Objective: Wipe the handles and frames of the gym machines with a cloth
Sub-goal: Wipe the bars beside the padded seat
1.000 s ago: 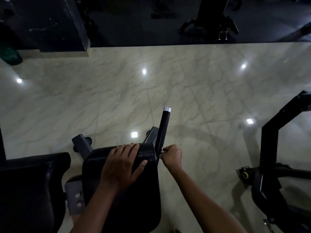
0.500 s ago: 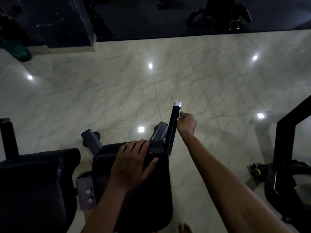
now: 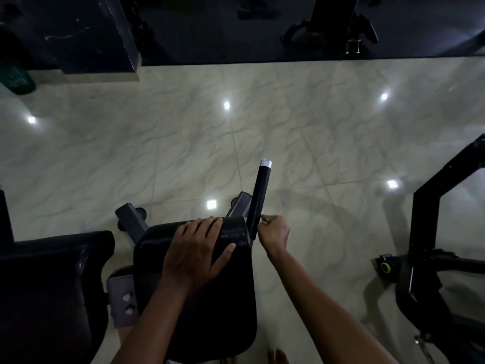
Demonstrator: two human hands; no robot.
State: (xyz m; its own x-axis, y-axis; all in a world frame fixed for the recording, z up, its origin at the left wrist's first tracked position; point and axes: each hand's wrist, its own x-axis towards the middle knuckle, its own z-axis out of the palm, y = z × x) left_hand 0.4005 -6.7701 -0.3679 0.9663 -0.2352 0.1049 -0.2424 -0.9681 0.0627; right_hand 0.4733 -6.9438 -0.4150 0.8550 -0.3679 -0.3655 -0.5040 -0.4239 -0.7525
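Curled fingers of the right hand (image 3: 274,232) form a tight grip at the foot of the black handle (image 3: 259,199), pinching something small and pale against it; whether that is the cloth cannot be told in this dim light. From there the handle rises toward twelve o'clock, ending in a silver cap (image 3: 265,163). At nine o'clock from the right hand, the left hand (image 3: 195,254) lies flat with fingers spread on the black pad (image 3: 207,316). Another black frame (image 3: 425,219) stands well apart at three o'clock on the marble floor (image 3: 183,153).
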